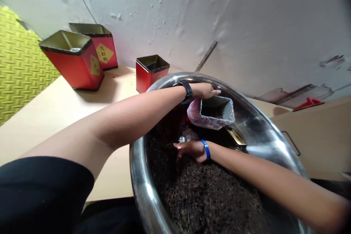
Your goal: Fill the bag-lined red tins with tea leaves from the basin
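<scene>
A large shiny metal basin [148,186] holds a heap of dark loose tea leaves [211,197]. Inside it, toward the far side, stands a tin lined with a clear plastic bag [211,121], with a little red showing at its left. My left hand [203,90], below a black watch, grips the tin's far rim; some of its fingers are hidden behind it. My right hand [193,150], wearing a blue wristband, is low over the tea leaves, its thumb apart from its curved fingers. The fingertips reach down among the leaves. A gold-coloured metal strip [236,137] lies right of the tin.
Two red tins with yellow labels, a front one [74,62] and a rear one [105,49], stand on the pale table [115,175] at left. Another red tin [150,73] stands just behind the basin. A peeling grey wall [170,14] rises behind.
</scene>
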Tool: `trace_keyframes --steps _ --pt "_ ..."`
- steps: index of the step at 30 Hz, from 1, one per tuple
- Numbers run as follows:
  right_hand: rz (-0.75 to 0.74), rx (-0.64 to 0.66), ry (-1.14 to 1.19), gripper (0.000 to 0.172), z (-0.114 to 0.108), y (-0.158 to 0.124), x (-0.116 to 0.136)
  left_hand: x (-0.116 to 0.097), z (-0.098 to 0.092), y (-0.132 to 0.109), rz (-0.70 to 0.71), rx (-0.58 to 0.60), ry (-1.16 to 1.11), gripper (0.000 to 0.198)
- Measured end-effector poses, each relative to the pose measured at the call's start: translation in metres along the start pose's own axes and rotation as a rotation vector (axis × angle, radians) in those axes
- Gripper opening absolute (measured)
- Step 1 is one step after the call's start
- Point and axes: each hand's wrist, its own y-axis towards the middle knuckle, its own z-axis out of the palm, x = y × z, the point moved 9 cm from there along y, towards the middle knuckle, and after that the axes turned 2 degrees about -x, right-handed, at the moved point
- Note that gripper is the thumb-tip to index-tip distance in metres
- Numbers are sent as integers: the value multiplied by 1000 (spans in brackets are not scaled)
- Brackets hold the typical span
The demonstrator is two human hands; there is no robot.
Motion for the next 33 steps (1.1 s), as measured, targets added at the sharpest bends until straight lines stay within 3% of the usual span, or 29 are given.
trace_keyframes --steps 3,10,18,23,27,30,33 --pt "178 280 336 60 30 -8 -5 1 1 1 -7 -2 4 59" --pt "-128 303 556 70 32 -46 54 0 1 0 -5 19 -5 62" --pt "-263 -9 684 50 16 -71 70 3 2 5 -6 -5 -2 63" --pt "-262 -149 664 33 3 -68 57 2 2 3 -3 -13 -2 62" --pt "-236 -238 549 33 -1 -62 47 2 2 2 -5 -14 -8 62" --pt "-316 -331 385 36 -11 -75 66 4 0 2 -17 -20 -10 63" --pt "-422 -490 248 37 -38 -103 99 4 1 3 -21 -23 -6 62"
